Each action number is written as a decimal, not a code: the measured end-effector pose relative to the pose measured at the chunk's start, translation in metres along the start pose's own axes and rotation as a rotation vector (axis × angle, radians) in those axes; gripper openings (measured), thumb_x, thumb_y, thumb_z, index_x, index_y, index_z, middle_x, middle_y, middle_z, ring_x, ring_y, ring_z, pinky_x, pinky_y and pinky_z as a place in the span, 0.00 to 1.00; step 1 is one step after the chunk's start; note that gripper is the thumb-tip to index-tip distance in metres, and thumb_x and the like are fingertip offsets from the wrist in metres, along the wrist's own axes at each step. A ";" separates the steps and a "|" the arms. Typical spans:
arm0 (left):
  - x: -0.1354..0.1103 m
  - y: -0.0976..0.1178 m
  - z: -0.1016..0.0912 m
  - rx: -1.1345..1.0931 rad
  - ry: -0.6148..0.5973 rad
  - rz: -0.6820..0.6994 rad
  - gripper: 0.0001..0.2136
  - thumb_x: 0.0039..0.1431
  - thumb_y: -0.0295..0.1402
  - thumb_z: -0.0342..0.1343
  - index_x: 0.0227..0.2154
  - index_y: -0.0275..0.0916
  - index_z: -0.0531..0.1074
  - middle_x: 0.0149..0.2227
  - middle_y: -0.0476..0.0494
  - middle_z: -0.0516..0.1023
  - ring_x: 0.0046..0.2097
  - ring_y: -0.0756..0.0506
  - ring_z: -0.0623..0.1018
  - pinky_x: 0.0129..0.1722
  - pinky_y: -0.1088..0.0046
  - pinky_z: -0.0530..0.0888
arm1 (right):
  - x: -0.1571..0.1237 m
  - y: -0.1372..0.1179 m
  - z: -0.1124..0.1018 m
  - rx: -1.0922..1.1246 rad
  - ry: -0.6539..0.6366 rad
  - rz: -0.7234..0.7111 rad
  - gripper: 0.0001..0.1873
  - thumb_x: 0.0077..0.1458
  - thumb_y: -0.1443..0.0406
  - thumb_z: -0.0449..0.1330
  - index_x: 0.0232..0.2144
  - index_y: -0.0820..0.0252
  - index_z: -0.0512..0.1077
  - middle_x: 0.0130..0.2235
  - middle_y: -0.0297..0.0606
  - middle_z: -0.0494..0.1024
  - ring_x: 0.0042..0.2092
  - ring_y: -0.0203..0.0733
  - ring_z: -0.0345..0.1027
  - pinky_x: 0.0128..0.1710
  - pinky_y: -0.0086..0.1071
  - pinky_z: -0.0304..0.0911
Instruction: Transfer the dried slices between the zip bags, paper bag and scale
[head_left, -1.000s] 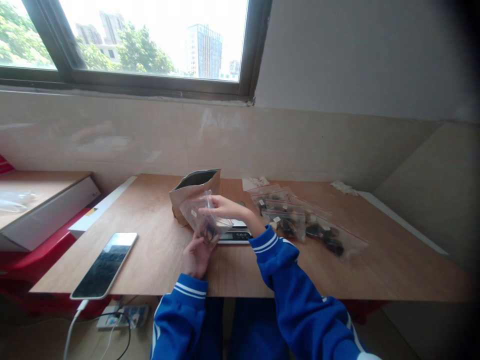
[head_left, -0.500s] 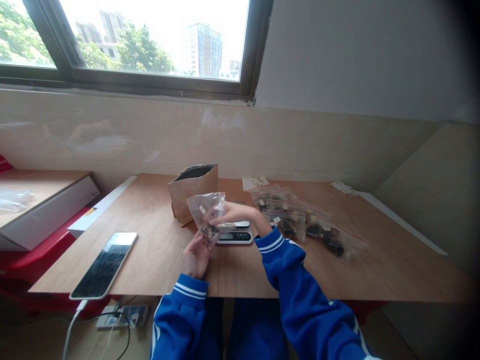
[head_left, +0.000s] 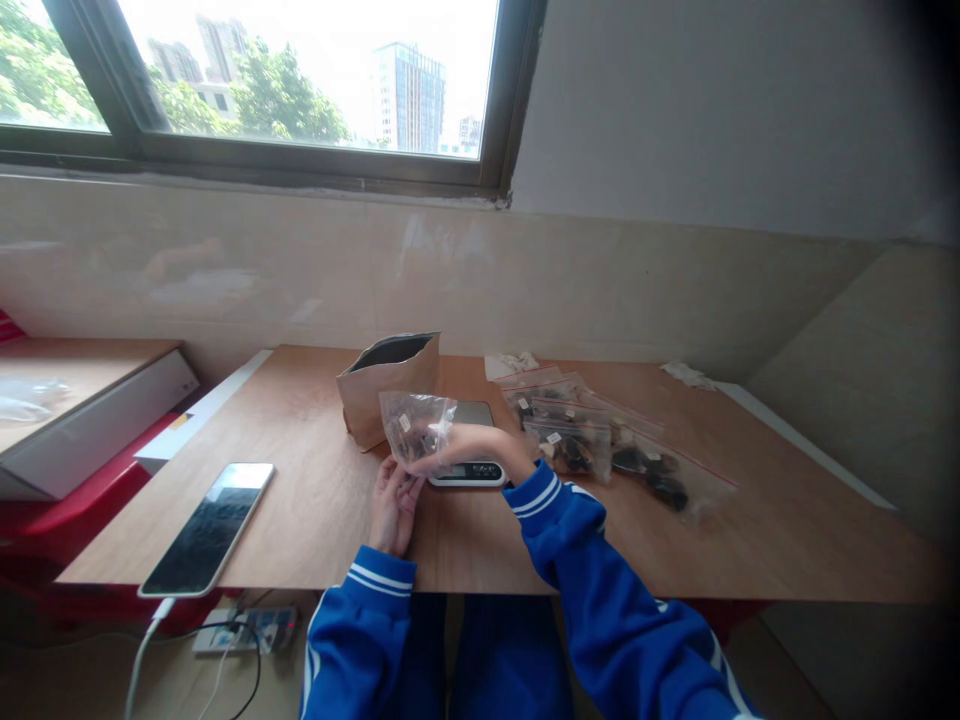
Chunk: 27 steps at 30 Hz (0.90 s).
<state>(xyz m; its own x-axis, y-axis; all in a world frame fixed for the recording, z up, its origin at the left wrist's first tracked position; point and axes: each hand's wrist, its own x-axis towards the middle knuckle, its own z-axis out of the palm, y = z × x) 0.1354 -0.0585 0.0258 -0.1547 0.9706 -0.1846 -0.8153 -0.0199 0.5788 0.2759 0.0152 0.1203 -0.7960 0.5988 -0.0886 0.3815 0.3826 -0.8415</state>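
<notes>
My left hand is closed on the lower edge of a clear plastic bag with a small white label and some dark pieces in it. From the right, my right hand reaches into the bag. Its fingers are blurred behind the plastic, so their grip is unclear. Under my right wrist, a small white kitchen scale lies partly hidden; the numbers on its display are unreadable. Just behind the bag stands an open brown paper pouch.
Several clear zip bags with dark contents are piled right of the scale. Crumpled tissue lies at the back edge, more further right. A phone with a charging cable lies at the left front of the wooden table.
The clear bag has shifted slightly right and turned, with its bottom lifted. My right hand has moved lower inside it, uncovering more of the scale's platform. The paper pouch's rim has shifted slightly.
</notes>
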 end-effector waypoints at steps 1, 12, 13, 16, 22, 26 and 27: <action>0.000 0.000 0.000 0.003 0.009 0.003 0.06 0.54 0.23 0.56 0.35 0.37 0.71 0.34 0.49 0.79 0.38 0.51 0.79 0.45 0.75 0.73 | 0.000 0.000 0.001 0.004 0.009 0.012 0.31 0.43 0.56 0.67 0.50 0.57 0.68 0.46 0.38 0.74 0.45 0.42 0.69 0.43 0.30 0.66; 0.001 -0.002 -0.001 0.002 0.006 0.052 0.02 0.53 0.27 0.59 0.29 0.36 0.71 0.34 0.47 0.79 0.39 0.49 0.79 0.46 0.71 0.74 | 0.001 0.003 0.007 0.187 0.073 -0.053 0.26 0.50 0.53 0.62 0.49 0.58 0.69 0.36 0.37 0.75 0.37 0.39 0.69 0.35 0.31 0.68; 0.002 -0.002 -0.002 0.002 0.002 0.054 0.03 0.53 0.27 0.59 0.29 0.36 0.71 0.34 0.47 0.79 0.39 0.49 0.79 0.47 0.71 0.73 | 0.002 0.004 0.008 0.203 0.092 -0.047 0.25 0.51 0.53 0.61 0.48 0.58 0.69 0.37 0.37 0.75 0.37 0.39 0.69 0.35 0.31 0.68; 0.003 -0.003 -0.004 -0.002 0.005 0.049 0.03 0.52 0.27 0.60 0.30 0.36 0.71 0.35 0.46 0.79 0.40 0.48 0.79 0.49 0.70 0.72 | 0.003 0.009 0.011 0.194 0.178 -0.004 0.24 0.53 0.53 0.59 0.49 0.57 0.68 0.39 0.38 0.74 0.35 0.38 0.69 0.33 0.30 0.67; 0.006 -0.004 -0.006 0.024 0.074 0.076 0.04 0.54 0.21 0.56 0.29 0.34 0.74 0.32 0.46 0.80 0.36 0.51 0.79 0.43 0.76 0.74 | 0.008 0.014 0.026 0.005 0.266 -0.016 0.26 0.51 0.54 0.60 0.51 0.57 0.67 0.40 0.38 0.74 0.37 0.39 0.67 0.36 0.30 0.65; 0.007 -0.003 -0.006 0.019 0.116 0.080 0.08 0.56 0.19 0.52 0.28 0.34 0.74 0.30 0.46 0.80 0.34 0.53 0.79 0.39 0.81 0.74 | 0.012 0.010 0.037 -0.029 0.254 -0.046 0.27 0.50 0.56 0.62 0.51 0.59 0.66 0.36 0.37 0.74 0.34 0.39 0.66 0.36 0.32 0.65; 0.007 -0.003 -0.006 0.016 0.116 0.081 0.08 0.56 0.19 0.52 0.29 0.34 0.75 0.31 0.46 0.80 0.35 0.53 0.79 0.38 0.82 0.74 | 0.013 0.008 0.039 -0.013 0.267 -0.076 0.25 0.50 0.57 0.61 0.50 0.59 0.67 0.35 0.37 0.74 0.35 0.40 0.67 0.38 0.34 0.65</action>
<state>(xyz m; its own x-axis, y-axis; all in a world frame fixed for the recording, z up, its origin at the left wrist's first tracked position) 0.1332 -0.0532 0.0185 -0.2834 0.9318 -0.2269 -0.7887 -0.0919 0.6079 0.2503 -0.0017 0.0911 -0.6709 0.7318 0.1200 0.3326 0.4416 -0.8333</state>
